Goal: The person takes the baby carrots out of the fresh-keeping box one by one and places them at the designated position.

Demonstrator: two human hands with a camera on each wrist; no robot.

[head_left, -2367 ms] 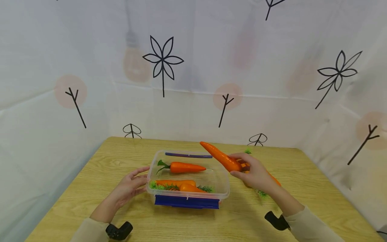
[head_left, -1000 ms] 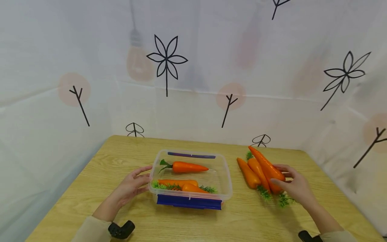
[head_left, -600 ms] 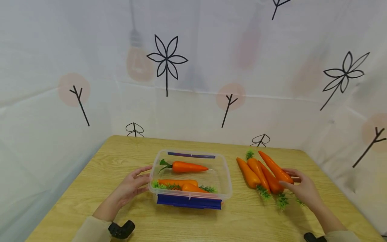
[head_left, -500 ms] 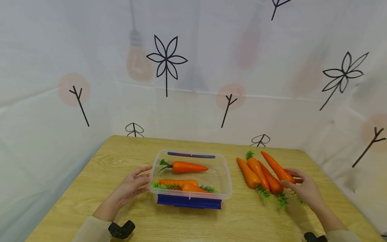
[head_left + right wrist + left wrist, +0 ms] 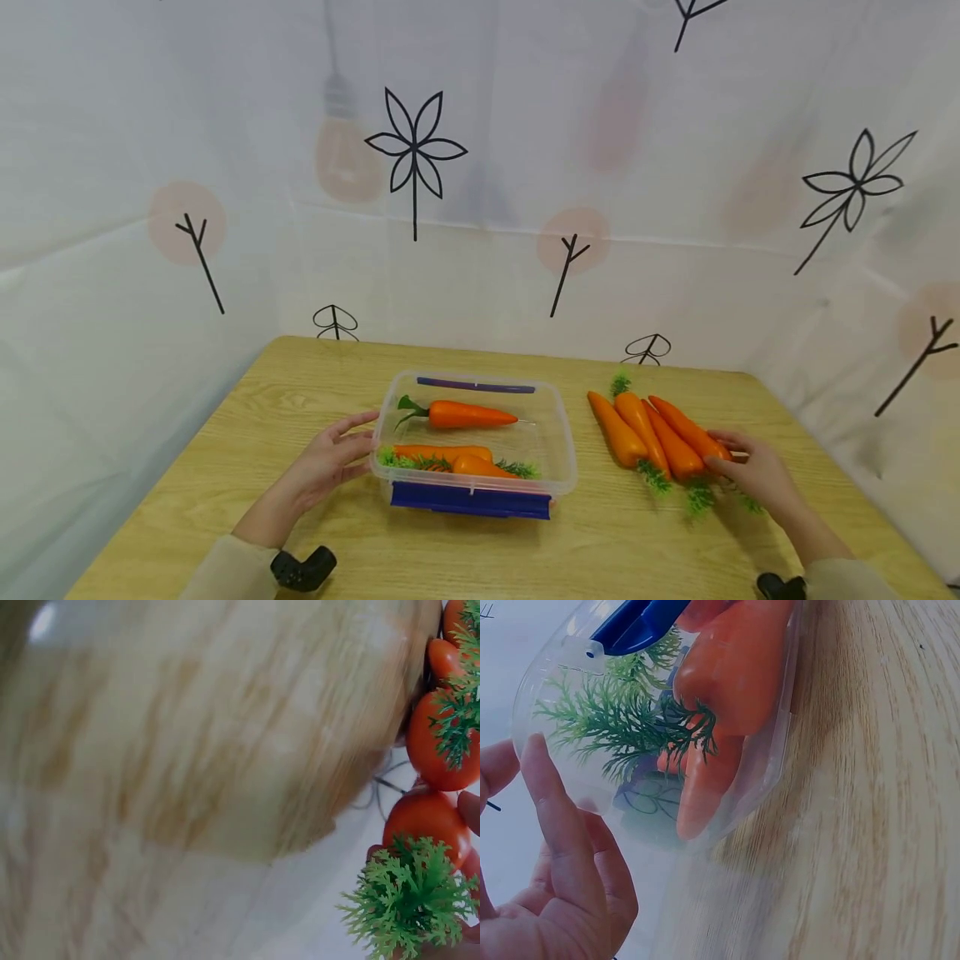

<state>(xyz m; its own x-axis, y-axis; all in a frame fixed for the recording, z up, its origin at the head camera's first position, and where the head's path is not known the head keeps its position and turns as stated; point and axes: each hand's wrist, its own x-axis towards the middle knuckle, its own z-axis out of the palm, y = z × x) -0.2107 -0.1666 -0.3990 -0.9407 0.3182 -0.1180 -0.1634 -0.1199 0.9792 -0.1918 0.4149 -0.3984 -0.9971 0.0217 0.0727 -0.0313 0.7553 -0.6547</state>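
On the right of the head view, my right hand (image 5: 756, 475) grips the thick end of an orange carrot (image 5: 684, 425) between thumb and fingers. That carrot lies at the right of a row of several carrots (image 5: 617, 431); the right wrist view shows its green top (image 5: 409, 896) beside my fingers. My left hand (image 5: 327, 463) touches the left side of a clear plastic box (image 5: 567, 442) with its fingers loosely extended. Inside the box, one carrot (image 5: 467, 414) lies across the back, and more orange carrots (image 5: 739, 671) with green tops lie along the front.
Blue latch flaps (image 5: 470, 500) hang along the box's front. The wooden table (image 5: 600, 550) ends at a patterned white cloth (image 5: 480, 283) behind and at the sides. Table surface separates the box from the carrot row.
My right hand has carried the carrot from above the box's right side over to the row and lowered it beside the others. The left hand stays at the box.
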